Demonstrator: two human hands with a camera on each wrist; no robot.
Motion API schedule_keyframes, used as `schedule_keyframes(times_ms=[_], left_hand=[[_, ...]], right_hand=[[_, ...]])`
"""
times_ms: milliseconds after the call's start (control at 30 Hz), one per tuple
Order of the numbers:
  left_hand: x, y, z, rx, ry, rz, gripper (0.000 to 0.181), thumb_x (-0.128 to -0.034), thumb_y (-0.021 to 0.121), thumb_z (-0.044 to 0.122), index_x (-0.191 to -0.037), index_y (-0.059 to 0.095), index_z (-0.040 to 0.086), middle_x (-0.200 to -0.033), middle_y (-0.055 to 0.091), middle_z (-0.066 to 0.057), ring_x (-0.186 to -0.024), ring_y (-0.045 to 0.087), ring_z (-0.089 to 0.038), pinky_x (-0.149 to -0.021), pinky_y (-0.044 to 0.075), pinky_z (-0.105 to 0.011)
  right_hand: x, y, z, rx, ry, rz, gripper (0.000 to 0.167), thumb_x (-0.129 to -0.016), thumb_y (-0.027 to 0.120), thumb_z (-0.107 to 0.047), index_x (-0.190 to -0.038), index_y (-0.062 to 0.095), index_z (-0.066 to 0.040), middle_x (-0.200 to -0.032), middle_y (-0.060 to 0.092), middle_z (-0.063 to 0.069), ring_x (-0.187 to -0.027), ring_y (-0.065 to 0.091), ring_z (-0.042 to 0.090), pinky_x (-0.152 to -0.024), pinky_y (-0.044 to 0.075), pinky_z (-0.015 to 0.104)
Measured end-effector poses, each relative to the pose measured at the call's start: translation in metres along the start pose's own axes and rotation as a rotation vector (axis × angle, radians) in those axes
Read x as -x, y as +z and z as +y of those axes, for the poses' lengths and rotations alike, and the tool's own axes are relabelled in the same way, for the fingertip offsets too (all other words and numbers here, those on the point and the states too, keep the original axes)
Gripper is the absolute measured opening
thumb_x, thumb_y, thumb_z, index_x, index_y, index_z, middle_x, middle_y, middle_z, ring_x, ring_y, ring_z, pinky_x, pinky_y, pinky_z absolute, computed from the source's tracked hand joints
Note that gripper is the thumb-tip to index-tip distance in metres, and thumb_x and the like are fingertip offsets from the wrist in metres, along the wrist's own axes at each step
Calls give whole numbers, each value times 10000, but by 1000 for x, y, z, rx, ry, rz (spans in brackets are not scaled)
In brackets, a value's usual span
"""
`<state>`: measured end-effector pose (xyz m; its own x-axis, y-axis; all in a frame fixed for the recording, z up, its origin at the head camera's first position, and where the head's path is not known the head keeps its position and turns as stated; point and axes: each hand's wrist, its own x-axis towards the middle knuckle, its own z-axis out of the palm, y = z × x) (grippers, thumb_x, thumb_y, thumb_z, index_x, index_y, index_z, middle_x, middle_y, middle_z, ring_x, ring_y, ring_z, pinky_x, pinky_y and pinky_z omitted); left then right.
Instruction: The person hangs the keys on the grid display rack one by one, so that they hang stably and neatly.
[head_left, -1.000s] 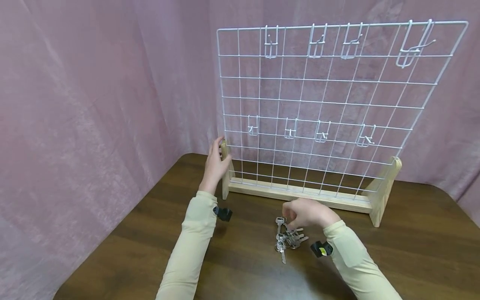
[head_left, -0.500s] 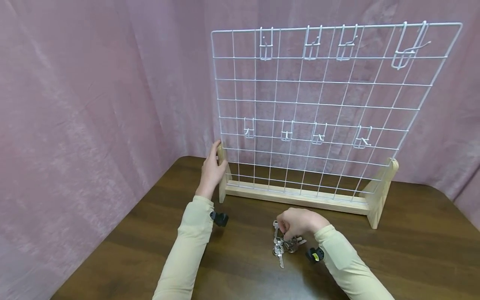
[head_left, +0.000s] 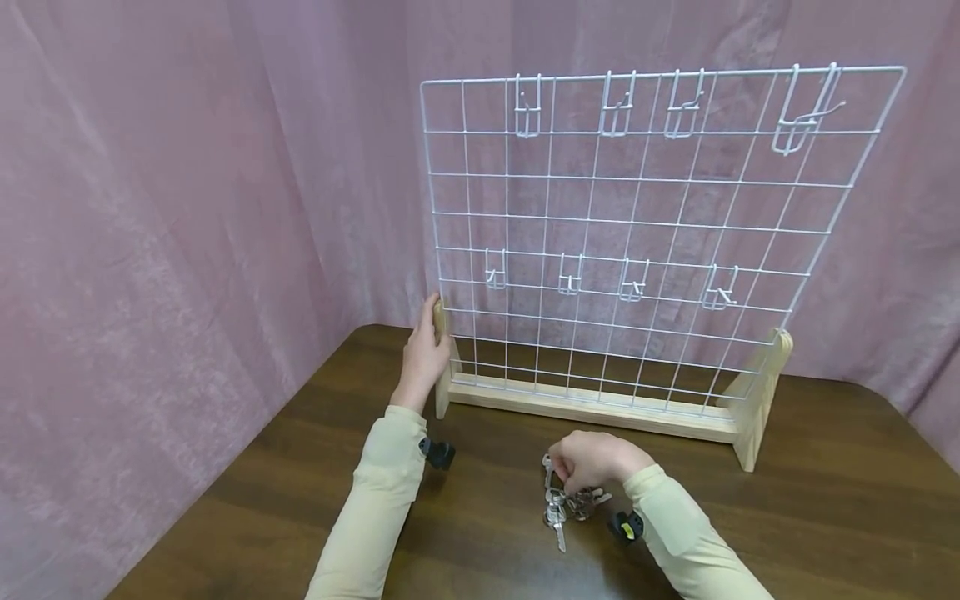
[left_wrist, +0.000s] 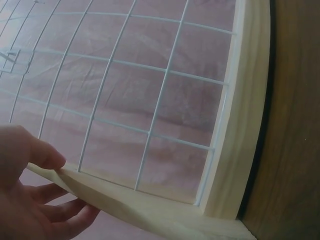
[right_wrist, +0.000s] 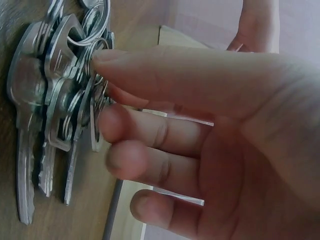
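Observation:
My left hand (head_left: 425,358) grips the left wooden upright (left_wrist: 125,200) of the stand, thumb on one side and fingers on the other. White wire grid (head_left: 622,200) rises from that stand. Over the table, my right hand (head_left: 596,460) is at a bunch of metal keys (head_left: 555,512). The right wrist view shows the thumb and forefinger pinching a small key ring (right_wrist: 100,45), while the other fingers curl loosely without touching the keys (right_wrist: 27,90). Part of the bunch is hidden under the hand in the head view.
Several white wire hooks (head_left: 528,108) hang in two rows on the grid. The wooden base rail (head_left: 592,406) and right upright (head_left: 761,408) stand behind the right hand. Pink curtain (head_left: 187,208) surrounds the brown table (head_left: 480,533).
My left hand's fingers have come in around the upright. My right hand has settled lower onto the keys, its fingertips drawing together. The head view has shifted slightly.

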<state>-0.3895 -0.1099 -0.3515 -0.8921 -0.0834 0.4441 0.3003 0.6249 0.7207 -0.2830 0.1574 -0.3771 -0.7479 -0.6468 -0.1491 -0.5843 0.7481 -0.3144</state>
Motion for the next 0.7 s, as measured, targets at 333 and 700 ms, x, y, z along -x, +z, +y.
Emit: schedule_keyframes(times_ms=[333,700], left_hand=[[4,4,-2,-3,-8,-26,631,-941,502,88,-1504,273,259,-1380,536,-217,-1102,612,-430,-880,501,-563],[-1,-5,-1,-14,-28,-66,642,-969,477,121,-1522,207,302,-1410,513,-207,-1134,598,-431,-887,507,-557]], right_hand=[[3,6,5,7,-16,13,218,-713,701,-23,-631,542,-148,-560,425,-133,-518,373,1,-495,324,167],[-1,-3,6,-40,-56,-43,182,-715,743,-71,-718,571,-133,-563,450,-138,-526,395,-23,-507,341,153]])
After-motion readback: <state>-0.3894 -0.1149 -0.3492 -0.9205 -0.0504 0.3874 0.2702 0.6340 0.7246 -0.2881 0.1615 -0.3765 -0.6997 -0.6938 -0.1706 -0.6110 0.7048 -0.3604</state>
